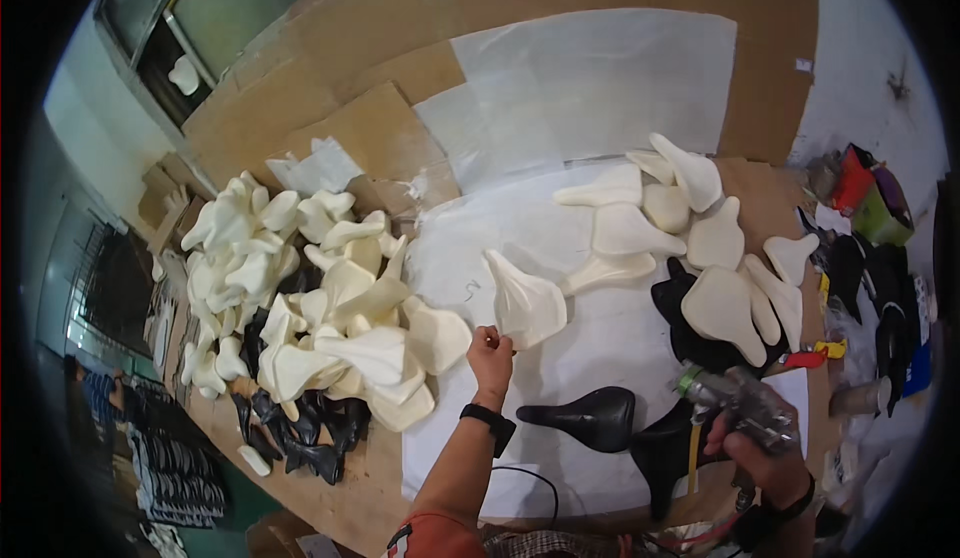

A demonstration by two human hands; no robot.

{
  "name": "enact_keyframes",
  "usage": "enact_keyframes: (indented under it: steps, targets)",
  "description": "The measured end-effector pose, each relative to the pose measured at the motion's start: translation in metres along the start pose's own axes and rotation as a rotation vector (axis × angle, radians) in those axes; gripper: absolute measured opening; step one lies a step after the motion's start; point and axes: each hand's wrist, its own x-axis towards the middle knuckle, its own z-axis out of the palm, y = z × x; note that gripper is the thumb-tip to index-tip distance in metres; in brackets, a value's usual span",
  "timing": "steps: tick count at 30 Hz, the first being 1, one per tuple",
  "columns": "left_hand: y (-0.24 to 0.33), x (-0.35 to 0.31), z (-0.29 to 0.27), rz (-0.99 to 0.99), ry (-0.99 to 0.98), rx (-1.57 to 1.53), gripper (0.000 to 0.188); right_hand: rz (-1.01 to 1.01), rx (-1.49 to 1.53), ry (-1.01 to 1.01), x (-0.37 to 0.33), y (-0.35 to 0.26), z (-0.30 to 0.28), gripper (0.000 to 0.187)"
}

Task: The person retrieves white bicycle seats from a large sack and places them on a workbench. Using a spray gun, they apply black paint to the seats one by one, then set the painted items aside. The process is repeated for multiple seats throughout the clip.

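Note:
My left hand (490,360) is closed, its fingers bunched at the lower left edge of a cream foam bicycle saddle pad (528,310). The pad's hollow side faces up and its narrow nose points away from me. In my right hand (765,455) is a spray gun (735,403) with a green front end; its body looks wrapped in clear film. A black saddle cover (590,418) lies between my hands, its nose to the left. Another black cover (665,453) lies partly behind the spray gun and my right hand.
A tall heap of cream pads (330,298) covers the table's left side, with black covers (310,433) at its front. More pads (640,228) lie at the back right, some on black material. Cardboard (600,8) backs the table. A thin black cable (545,483) runs near my left forearm.

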Motion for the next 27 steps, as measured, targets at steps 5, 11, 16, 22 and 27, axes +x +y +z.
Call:
enact_keyframes:
  steps: [5,11,16,22,27]
  targets:
    - [-0.026,-0.001,-0.059,0.100,0.090,0.069,0.012,0.013,0.010,-0.064,-0.014,0.008,0.007,0.056]
    - [0.020,0.035,-0.124,0.042,0.430,-0.609,0.010,0.021,-0.070,-0.034,-0.026,0.018,-0.013,0.061]
    - [0.017,0.084,-0.011,-0.195,-0.073,-0.488,0.032,0.078,0.065,0.102,-0.025,0.035,-0.035,0.063]
    - [0.019,0.087,0.204,-0.560,-0.475,0.028,0.030,0.146,0.143,0.169,-0.028,0.041,-0.054,0.062]
    - [0.035,0.078,0.236,-0.449,-0.169,-0.226,0.023,0.092,-0.037,0.166,-0.021,0.028,-0.062,0.060]
